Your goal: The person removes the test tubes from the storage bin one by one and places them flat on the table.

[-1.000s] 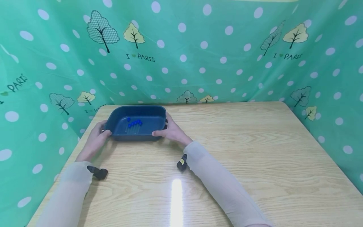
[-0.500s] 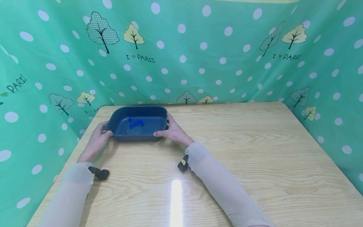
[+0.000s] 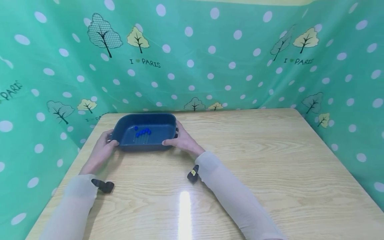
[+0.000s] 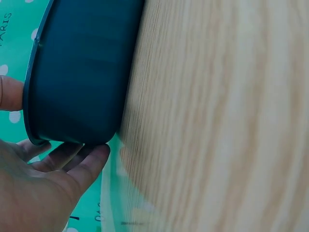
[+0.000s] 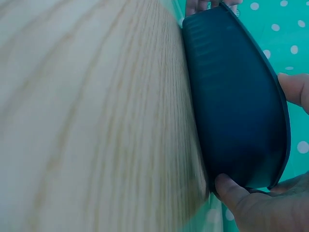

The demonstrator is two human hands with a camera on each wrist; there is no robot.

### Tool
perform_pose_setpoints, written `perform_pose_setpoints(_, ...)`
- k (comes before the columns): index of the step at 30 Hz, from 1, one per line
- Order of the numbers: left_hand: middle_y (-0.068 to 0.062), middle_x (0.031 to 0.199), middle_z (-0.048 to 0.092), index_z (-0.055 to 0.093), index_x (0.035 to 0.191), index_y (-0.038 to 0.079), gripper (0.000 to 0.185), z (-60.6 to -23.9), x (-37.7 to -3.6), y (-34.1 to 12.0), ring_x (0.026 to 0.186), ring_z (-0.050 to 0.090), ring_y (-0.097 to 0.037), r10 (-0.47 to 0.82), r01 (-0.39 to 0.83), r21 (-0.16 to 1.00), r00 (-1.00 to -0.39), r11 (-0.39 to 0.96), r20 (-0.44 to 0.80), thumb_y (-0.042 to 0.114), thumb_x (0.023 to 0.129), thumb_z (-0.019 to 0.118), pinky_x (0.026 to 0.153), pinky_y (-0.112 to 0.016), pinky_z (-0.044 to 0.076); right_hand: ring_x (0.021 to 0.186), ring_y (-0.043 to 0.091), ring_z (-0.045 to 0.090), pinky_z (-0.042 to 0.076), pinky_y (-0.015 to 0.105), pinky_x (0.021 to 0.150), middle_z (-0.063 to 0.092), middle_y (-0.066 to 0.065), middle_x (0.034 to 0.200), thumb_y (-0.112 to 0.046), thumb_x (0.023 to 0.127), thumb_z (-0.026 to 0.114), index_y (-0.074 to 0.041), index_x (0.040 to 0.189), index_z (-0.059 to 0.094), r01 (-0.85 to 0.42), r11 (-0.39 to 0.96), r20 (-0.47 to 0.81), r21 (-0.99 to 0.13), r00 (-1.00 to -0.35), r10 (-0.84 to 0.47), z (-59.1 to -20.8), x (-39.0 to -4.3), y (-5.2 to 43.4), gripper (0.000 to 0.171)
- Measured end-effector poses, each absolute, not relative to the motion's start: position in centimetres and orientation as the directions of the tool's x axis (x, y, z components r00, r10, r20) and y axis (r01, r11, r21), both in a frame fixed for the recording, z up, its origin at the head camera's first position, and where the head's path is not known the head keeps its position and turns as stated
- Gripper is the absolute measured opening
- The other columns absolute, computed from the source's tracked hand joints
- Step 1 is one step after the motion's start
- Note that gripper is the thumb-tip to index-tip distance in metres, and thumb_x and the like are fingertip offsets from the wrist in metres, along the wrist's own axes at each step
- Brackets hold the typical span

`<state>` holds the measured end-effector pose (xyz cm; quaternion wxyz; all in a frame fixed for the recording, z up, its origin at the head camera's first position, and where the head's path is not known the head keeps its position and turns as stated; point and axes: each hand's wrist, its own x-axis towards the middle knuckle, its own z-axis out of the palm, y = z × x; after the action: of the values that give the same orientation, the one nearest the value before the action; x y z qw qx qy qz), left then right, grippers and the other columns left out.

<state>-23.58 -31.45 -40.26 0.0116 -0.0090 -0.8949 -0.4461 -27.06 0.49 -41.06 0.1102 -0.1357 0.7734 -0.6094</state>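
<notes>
A dark blue plastic basin [image 3: 144, 147] with rounded corners stands at the back left of the table. Inside lie several small bright blue pieces [image 3: 143, 132], too small to make out their kind. My left hand [image 3: 103, 146] grips the basin's left end, thumb at the rim; the left wrist view shows its fingertips [image 4: 99, 153] against the lower end wall. At the right end my right hand [image 3: 184, 140] holds on the same way, thumb on the front rim. Its fingertip [image 5: 227, 186] presses low on the wall in the right wrist view, close to the tabletop.
The light wood table [image 3: 240, 160] stretches forward and to the right. A green dotted curtain [image 3: 198, 50] with printed trees hangs behind it and along both sides, close behind the basin. A bright strip of reflected light [image 3: 185, 213] shows on the wood near the front.
The head view has shifted slightly, moving the background left and down. Both hands keep their grip, and the basin has slid only a little to the right against the table.
</notes>
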Motion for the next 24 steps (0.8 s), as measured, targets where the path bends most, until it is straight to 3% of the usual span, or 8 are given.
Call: perform_pose_setpoints(24, -0.036, 0.143, 0.028, 0.013, 0.148, -0.007, 0.064, -40.29, -23.53, -30.89, 0.128, 0.033, -0.053, 0.008, 0.045, 0.807, -0.999, 0.589, 0.049, 0.011, 0.094, 0.042, 0.104, -0.062, 0.028, 0.138, 0.032, 0.03, 0.028, 0.052, 0.108, 0.025, 0.014, 0.154, -0.02, 0.071, 0.081, -0.03, 0.154, 0.008, -0.039, 0.223, -0.038, -0.974, -0.944, -0.329, -40.89, -26.81, 0.9, 0.111)
